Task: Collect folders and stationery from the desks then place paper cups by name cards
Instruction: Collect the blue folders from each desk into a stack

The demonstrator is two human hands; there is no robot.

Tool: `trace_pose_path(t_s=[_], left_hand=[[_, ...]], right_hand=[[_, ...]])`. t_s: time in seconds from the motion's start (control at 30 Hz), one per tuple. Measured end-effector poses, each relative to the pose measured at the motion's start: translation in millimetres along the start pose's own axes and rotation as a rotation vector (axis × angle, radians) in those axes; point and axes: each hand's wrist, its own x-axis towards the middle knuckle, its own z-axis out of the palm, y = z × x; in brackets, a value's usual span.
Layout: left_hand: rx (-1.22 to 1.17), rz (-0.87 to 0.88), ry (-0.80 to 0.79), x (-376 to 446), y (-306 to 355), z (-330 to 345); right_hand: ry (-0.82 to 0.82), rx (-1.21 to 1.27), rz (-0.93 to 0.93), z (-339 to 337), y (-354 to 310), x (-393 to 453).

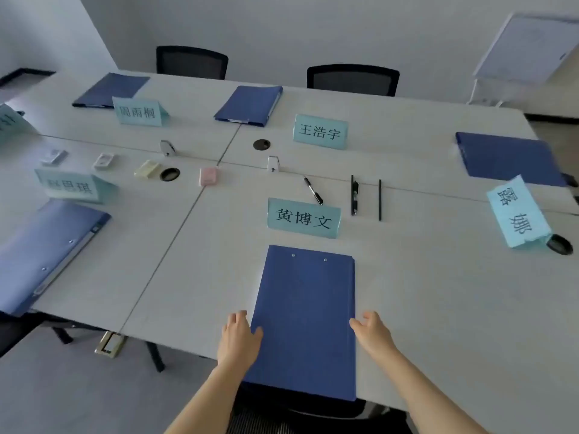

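Two hands flank folder [305, 321], left hand [238, 338] at nine o'clock, right hand [373, 332] at three, fingers spread, touching edges, forearms extended.

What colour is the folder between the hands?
Dark blue folder, plain, clearest in the head view.

- You face a pale conference table [438, 308] made of joined desks, seams visible.
- Two black mesh chairs [191, 61] stand at its far side.
- Beyond them, a plain white wall [282, 26].
- At your right, a whiteboard [529, 48] leans.
- The floor [62, 396] is grey.
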Motion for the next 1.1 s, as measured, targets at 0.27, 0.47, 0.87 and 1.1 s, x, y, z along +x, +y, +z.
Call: trace_pose_path(t_s=[0.27,0.47,0.87,1.1], left_hand=[[-0.267,-0.126,-0.076,26,10,3],[-0.523,-0.237,-0.122,29,23,0],[-0.921,-0.295,-0.062,-10,43,-24],[-1.221,-0.247,-0.012,-92,37,-55]], right_hand=[[0.015,0.141,0.120,14,-7,15],[-0.033,0.367,0.247,9,-10,17],[-0.117,0.606,0.126,-7,-9,5],[-0.072,0.575,-0.240,-42,-38,-62]])
